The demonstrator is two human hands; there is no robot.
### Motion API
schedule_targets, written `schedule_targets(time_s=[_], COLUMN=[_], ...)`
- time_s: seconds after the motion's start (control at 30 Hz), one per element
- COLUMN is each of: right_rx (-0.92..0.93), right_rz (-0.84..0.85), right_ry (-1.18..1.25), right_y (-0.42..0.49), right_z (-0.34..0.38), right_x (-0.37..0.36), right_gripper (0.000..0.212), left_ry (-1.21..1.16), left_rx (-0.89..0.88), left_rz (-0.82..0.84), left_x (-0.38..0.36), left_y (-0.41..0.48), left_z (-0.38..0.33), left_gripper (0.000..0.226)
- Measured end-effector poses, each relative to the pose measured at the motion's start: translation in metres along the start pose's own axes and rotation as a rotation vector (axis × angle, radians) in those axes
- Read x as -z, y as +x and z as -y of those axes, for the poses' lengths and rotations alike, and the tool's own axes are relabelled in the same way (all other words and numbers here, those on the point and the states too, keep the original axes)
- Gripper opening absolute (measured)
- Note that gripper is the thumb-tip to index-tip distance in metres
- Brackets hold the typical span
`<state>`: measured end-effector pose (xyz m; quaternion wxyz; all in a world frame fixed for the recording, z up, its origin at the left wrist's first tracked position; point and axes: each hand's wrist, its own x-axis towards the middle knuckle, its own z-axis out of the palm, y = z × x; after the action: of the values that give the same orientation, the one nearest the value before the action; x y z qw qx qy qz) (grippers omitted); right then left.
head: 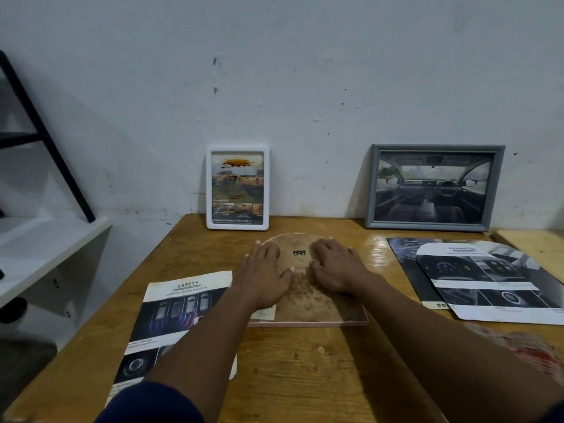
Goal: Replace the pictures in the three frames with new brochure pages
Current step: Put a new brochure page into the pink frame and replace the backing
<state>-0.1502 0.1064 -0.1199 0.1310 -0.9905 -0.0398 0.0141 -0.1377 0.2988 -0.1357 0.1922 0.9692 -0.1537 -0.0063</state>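
An arch-topped pink frame (317,303) lies face down in the middle of the wooden table, its brown backing board up with a small black hanger near the top. My left hand (265,271) presses flat on the left of the backing. On the backing's right side rests my right hand (335,265), fingers slightly bent. A white frame (237,187) with a truck brochure page and a grey frame (433,187) with a car-interior picture lean against the wall. A "Safety" brochure page (171,319) lies at the left. Cut brochure pages (488,282), one arch-shaped, lie at the right.
The wooden table (290,370) has a small crumb near its middle front. A white shelf (36,254) with a black slanted bar stands to the left. A second wooden surface (537,242) adjoins at the far right. The white wall rises right behind the table.
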Motion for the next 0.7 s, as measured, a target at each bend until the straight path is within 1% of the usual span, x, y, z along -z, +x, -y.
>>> schedule_targets(time_s=[0.07, 0.13, 0.2, 0.27, 0.43, 0.53, 0.6, 0.7], right_rx=[0.011, 0.017, 0.027, 0.037, 0.063, 0.047, 0.060, 0.094], right_rz=[-0.012, -0.041, -0.070, -0.084, -0.078, -0.038, -0.007, -0.052], right_ry=[-0.003, -0.041, -0.085, -0.116, -0.187, -0.221, -0.239, -0.231], right_y=[0.000, 0.002, 0.004, 0.006, 0.009, 0.015, 0.016, 0.012], right_z=[0.001, 0.003, 0.004, 0.004, 0.002, 0.004, 0.005, 0.001], right_x=[-0.001, -0.002, -0.002, -0.003, -0.005, 0.002, 0.005, -0.004], right_gripper=[0.055, 0.055, 0.054, 0.054, 0.054, 0.055, 0.055, 0.053], left_ry=[-0.054, -0.045, 0.030, 0.121, 0.231, 0.281, 0.300, 0.315], left_rx=[0.002, 0.001, 0.000, -0.002, -0.005, -0.028, -0.039, -0.046], left_rz=[-0.010, 0.000, 0.021, 0.044, 0.056, 0.043, 0.066, 0.101], left_x=[-0.005, -0.006, -0.003, -0.001, 0.010, 0.011, 0.008, 0.007], left_y=[0.002, 0.004, 0.006, 0.009, 0.018, 0.020, 0.020, 0.022], left_z=[0.005, 0.006, 0.005, 0.001, -0.008, -0.008, -0.006, -0.004], left_gripper=[0.052, 0.062, 0.069, 0.071, 0.069, 0.067, 0.067, 0.068])
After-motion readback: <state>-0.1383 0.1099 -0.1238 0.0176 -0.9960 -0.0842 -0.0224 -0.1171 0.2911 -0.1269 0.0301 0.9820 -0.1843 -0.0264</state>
